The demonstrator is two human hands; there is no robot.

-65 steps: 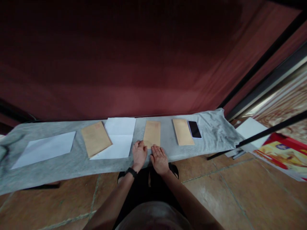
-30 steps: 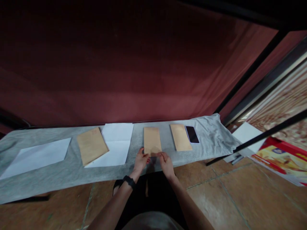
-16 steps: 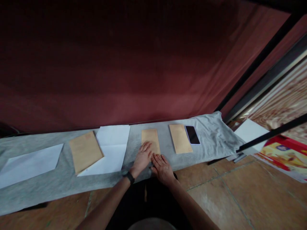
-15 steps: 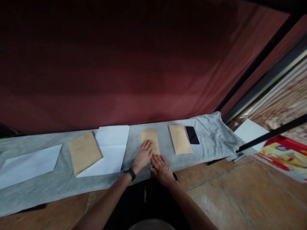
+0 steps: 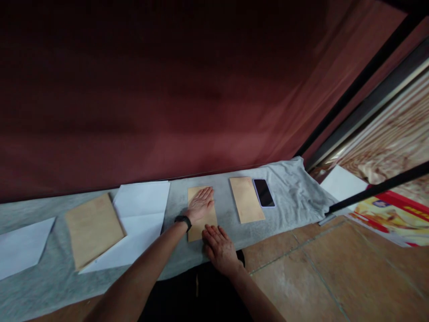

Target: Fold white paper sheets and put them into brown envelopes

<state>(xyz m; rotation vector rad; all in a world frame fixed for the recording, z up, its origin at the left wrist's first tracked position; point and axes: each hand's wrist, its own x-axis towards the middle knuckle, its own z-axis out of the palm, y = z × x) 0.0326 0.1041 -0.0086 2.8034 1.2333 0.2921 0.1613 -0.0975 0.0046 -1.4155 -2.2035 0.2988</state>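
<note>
A brown envelope (image 5: 208, 218) lies flat on the grey cloth in front of me. My left hand (image 5: 200, 205), with a black band at the wrist, rests flat across its upper part, fingers stretched out toward the upper right. At its lower right corner, my right hand (image 5: 221, 250) lies palm down with fingers extended, the fingertips touching the edge. Part of the envelope is hidden under both hands. To the right is a second brown envelope (image 5: 247, 200), with a phone (image 5: 264, 192) in a light purple case beside it.
On the left, a larger stack of brown envelopes (image 5: 94, 232) overlaps white paper sheets (image 5: 144, 201). Another white sheet (image 5: 23, 246) lies at the far left. The grey cloth (image 5: 291, 188) covers a narrow bench against a dark red wall. A black metal bar (image 5: 378, 192) and a red-yellow box (image 5: 395, 217) are at right.
My left hand has slid up the envelope, away from my right hand. The right hand stays near the lower right corner. The view has shifted slightly.
</note>
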